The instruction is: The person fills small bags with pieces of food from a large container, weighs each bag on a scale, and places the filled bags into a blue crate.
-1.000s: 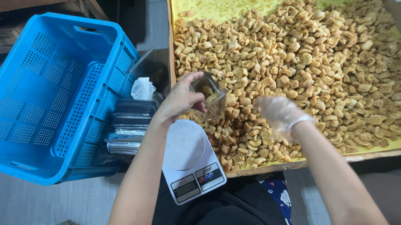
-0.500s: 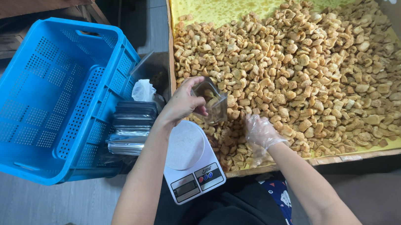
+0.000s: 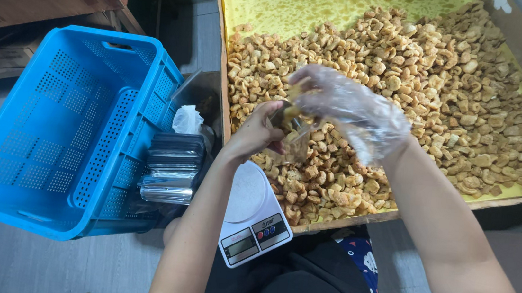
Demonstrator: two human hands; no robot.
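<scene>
Head view: looking down over a big tray (image 3: 219,52) lined w/ yellow paper, heaped w/ light-brown fried snack pieces (image 3: 421,99).
Left hand (image 3: 256,133): bare, fingers curled round a small clear container (image 3: 291,133), held tilted over the near-left part of the heap. Grip looks firm but only on one side of it.
Right hand (image 3: 349,110): in a thin clear plastic glove, blurred; fingers bunched at the container's mouth, seemingly w/ a few pieces in them. Can't tell how tight the pinch is.
Container: above the tray's near edge, not resting on anything; some pieces seem to be inside, exact fill unclear thru the blur.
Scale (image 3: 253,217): white kitchen scale below the left wrist, round plate bare, just beside the tray edge.
Lids/containers stack (image 3: 171,166): clear stack btwn scale and blue crate (image 3: 63,126), w/ a crumpled white bag (image 3: 187,119) behind it.
Risk 1: pieces missing the narrow mouth – the container is tilted and the glove is loose, so bits could drop back on the heap or over the edge onto the lap.
Risk 2: one-sided grip – a push from the right hand could twist the container and spill it.
Risk 3: loose glove film may snag on the rim or trap crumbs.
Risk 4: brittle pieces could crush if squeezed in.
Risk 5: left elbow is close above the scale; a nudge could shift it.
</scene>
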